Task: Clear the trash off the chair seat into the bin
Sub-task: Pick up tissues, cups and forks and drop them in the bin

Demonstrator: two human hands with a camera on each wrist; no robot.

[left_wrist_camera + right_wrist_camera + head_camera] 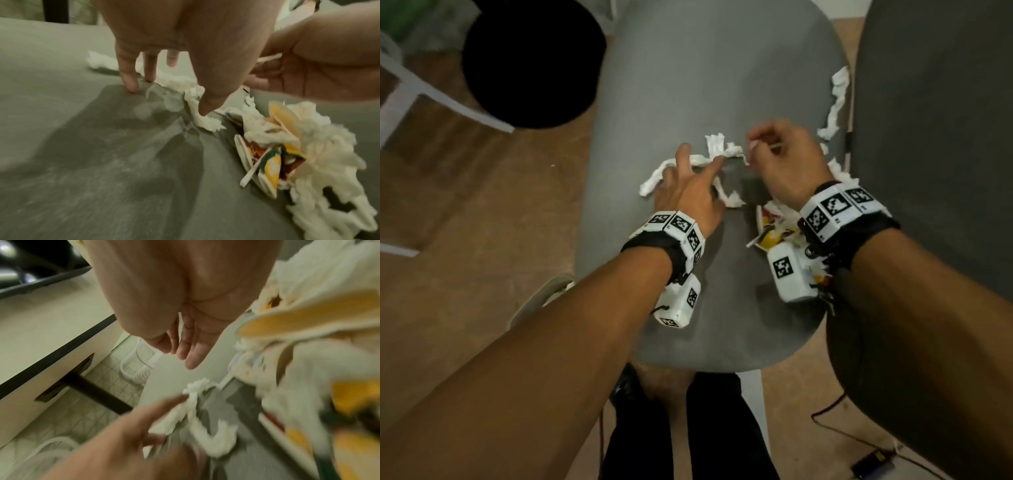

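Torn white tissue strips (pixel 654 178) (pixel 205 123) (pixel 205 439) lie in the middle of the grey chair seat (pixel 705 68). My left hand (pixel 700 156) (pixel 168 100) (pixel 164 418) presses on them with straight, spread fingers and the thumb tip on one strip. Just to its right, my right hand (pixel 753 144) (pixel 267 76) (pixel 180 352) hovers over the seat and pinches a thin pale stick (pixel 770 146) (pixel 269 58). Under my right wrist sits a pile of yellow and red wrappers and tissue (pixel 774 233) (pixel 287 146). The round black bin (pixel 534 61) stands on the floor at the far left.
Another tissue strip (pixel 837 99) lies along the seat's right edge beside a dark grey upholstered surface (pixel 945 137). A white frame (pixel 400 85) stands at the left on the wooden floor. A cable and a small device (pixel 873 462) lie on the floor at the lower right.
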